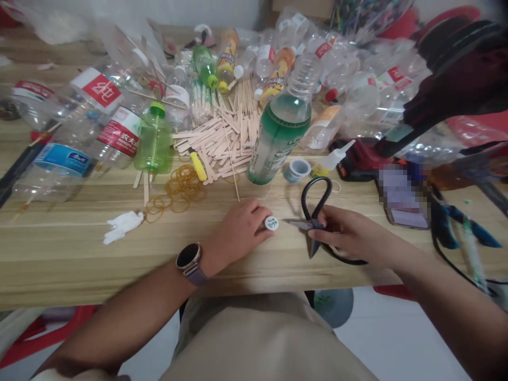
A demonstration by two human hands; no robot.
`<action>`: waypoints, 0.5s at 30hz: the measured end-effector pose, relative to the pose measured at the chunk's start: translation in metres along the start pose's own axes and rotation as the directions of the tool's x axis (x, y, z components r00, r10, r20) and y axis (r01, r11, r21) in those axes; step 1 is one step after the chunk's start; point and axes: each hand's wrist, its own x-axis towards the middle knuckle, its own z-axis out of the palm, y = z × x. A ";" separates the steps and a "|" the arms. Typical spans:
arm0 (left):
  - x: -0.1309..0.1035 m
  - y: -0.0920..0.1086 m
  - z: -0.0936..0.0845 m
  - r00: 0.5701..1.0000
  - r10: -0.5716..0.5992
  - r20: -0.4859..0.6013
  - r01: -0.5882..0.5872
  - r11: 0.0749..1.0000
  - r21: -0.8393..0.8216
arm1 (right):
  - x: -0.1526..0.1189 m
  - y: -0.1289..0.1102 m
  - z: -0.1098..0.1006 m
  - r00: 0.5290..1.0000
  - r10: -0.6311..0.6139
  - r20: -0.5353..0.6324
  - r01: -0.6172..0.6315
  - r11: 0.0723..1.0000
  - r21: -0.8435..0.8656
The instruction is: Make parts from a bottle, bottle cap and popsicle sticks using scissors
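Between the thumb and fingers of my left hand (248, 225) is a white bottle cap (272, 223) with dark green print on its face, held low over the tabletop. My right hand (349, 230) grips black-handled scissors (313, 222) around the pivot. Their blades are spread apart, one aimed left at the cap and one slanting down, with a small gap to the cap. Behind both hands stands a clear bottle with a green label (278, 132). A thin wooden skewer (234, 177) ends just beyond my left hand.
Rubber bands (180, 188), a yellow-handled tool (197, 165), a white glove (123, 226) and craft sticks (226, 137) lie left of centre. Rightward are a blue cup (297, 170), a glue bottle (331, 160) and a phone (402, 198). Plastic bottles crowd the back.
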 end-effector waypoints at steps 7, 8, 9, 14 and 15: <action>0.001 0.000 -0.002 1.000 0.002 -0.005 -0.002 0.999 -0.045 | 0.002 -0.004 -0.010 0.945 -0.105 0.311 -0.004 0.943 0.333; 0.001 0.000 -0.001 1.000 0.001 -0.006 -0.001 0.999 -0.049 | 0.003 -0.006 -0.011 0.950 -0.116 0.290 0.025 0.953 0.301; 0.001 -0.001 -0.001 1.000 0.002 -0.006 -0.002 0.999 -0.052 | 0.004 -0.008 -0.012 0.961 -0.129 0.243 0.068 0.967 0.247; 0.000 -0.004 0.002 0.999 0.026 -0.034 -0.029 0.997 -0.072 | 0.005 -0.021 -0.014 0.971 -0.237 -0.011 0.224 0.930 -0.293; 0.000 -0.005 0.002 0.999 0.029 -0.039 -0.032 0.996 -0.078 | 0.005 -0.025 -0.014 0.966 -0.257 -0.031 0.221 0.878 -0.424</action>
